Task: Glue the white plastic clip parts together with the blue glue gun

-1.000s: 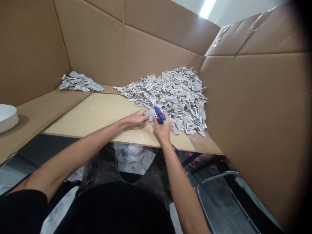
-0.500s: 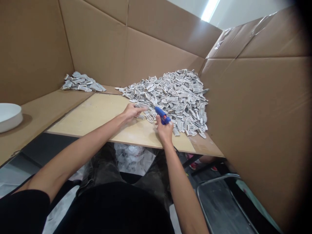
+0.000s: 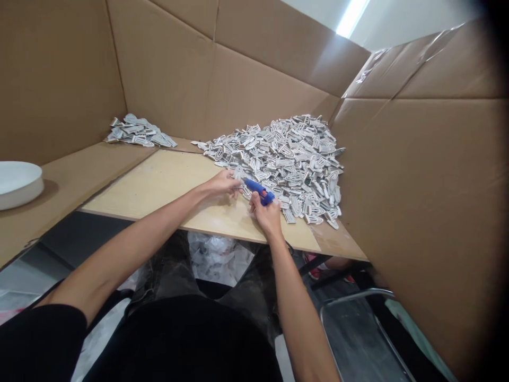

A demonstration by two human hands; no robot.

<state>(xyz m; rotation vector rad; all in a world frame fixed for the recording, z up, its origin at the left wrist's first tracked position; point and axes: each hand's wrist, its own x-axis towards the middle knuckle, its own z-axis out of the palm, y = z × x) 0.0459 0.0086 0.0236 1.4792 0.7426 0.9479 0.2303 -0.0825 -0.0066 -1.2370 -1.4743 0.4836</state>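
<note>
My right hand (image 3: 265,211) is wrapped round a blue glue gun (image 3: 258,190), whose tip points up and left. Just left of that tip, my left hand (image 3: 227,184) pinches a small grey-white piece (image 3: 239,173) between its fingers. The tip is close to the piece; whether they touch is too small to tell. Behind both hands a large heap of similar flat pieces (image 3: 290,154) spreads over the board. A smaller pile (image 3: 139,130) of grey pieces lies at the back left.
Cardboard walls (image 3: 254,79) stand behind and at both sides. A white round dish (image 3: 19,185) sits at the far left. Below the board's front edge are white plastic bags (image 3: 217,254). A metal-framed chair (image 3: 358,329) and a person's red shoes (image 3: 314,269) show at the lower right.
My left hand has turned and holds the piece more upright, nearer the glue gun. The glue gun has tilted flatter and moved slightly left. The whole view has shifted a little.
</note>
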